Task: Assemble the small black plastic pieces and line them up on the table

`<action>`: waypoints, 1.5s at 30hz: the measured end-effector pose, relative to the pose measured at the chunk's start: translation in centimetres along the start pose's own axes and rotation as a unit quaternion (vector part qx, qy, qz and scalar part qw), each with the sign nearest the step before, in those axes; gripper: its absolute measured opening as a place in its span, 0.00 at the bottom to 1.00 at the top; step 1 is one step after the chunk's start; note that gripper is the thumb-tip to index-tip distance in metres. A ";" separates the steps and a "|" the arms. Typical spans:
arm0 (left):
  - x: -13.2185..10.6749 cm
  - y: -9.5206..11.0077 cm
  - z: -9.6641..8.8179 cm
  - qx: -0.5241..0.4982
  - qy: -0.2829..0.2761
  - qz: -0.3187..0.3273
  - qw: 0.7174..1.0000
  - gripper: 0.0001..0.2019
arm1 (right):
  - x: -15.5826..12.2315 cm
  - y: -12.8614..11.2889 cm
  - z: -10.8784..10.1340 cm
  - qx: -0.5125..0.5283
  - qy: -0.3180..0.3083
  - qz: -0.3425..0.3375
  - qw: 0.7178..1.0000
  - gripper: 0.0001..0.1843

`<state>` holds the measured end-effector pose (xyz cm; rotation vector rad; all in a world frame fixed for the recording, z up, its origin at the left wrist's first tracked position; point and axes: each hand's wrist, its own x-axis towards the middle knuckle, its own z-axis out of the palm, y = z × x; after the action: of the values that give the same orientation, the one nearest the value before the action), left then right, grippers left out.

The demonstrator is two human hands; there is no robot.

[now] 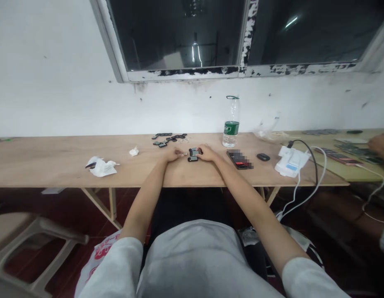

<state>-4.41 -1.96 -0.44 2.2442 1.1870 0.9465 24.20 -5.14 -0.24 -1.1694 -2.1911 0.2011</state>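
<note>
Black is the colour of the small part [194, 151] that lies on the bench [55, 159] right between your two hands. Your right hand [208, 153] rests low on the wood, and its fingers touch that part. This grip is partly curled, but it is too small to tell if the fingers pinch the part or just lie on it. Your left hand [174, 154] lies just beside, fingers curled in and pointing at the part. Something tiny and pale sits at its fingertips, and it is not clear if that grip holds it. A second black part [192, 159] lies nearer to you, right up against the first.

Behind your left hand, a bunch of loose black parts [168, 138] is spread out near the wall. Behind your right hand and a bit to the right, a clear bottle [230, 128] with a green label stands upright. Its top half looks empty, and how much water is in it is hard to tell.

To the right of your right hand a dark phone [240, 159] lies flat, then a little black oval thing [263, 157], then a white box [290, 162] with cables going off the bench edge. To your left lie a crumpled tissue [101, 167] and a smaller white scrap [134, 151]. Under the bench, by your left arm, is a white bag [98, 253] with red print, and what is in it is hidden. At the far right, another person's hand [380, 145] shows.
</note>
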 end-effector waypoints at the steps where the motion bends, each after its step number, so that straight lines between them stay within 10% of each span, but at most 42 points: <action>1: 0.0 0.1 0.0 0.008 0.003 -0.002 1.000 0.16 | -0.1 -0.1 0.0 0.023 0.010 0.000 1.000 0.10; 11: 0.2 3.7 2.5 0.004 0.079 0.093 0.993 0.12 | 0.2 -1.1 -0.6 0.240 0.127 0.072 0.960 0.07; 22: 1.1 3.6 3.3 0.021 0.103 0.114 0.988 0.11 | 0.4 -1.5 -0.4 0.379 0.115 0.134 0.908 0.14; 35: 1.0 4.1 3.7 -0.201 0.103 -0.006 0.974 0.19 | 0.3 -1.3 -0.8 0.390 0.067 0.124 0.910 0.16; 45: 0.7 4.7 4.1 -0.074 0.065 0.040 0.994 0.17 | 0.4 -1.6 -0.1 0.335 0.073 0.137 0.930 0.06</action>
<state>1.42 -4.17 0.02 2.1539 1.0512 1.1875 22.98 -5.74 0.66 -1.0320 -1.6105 0.8741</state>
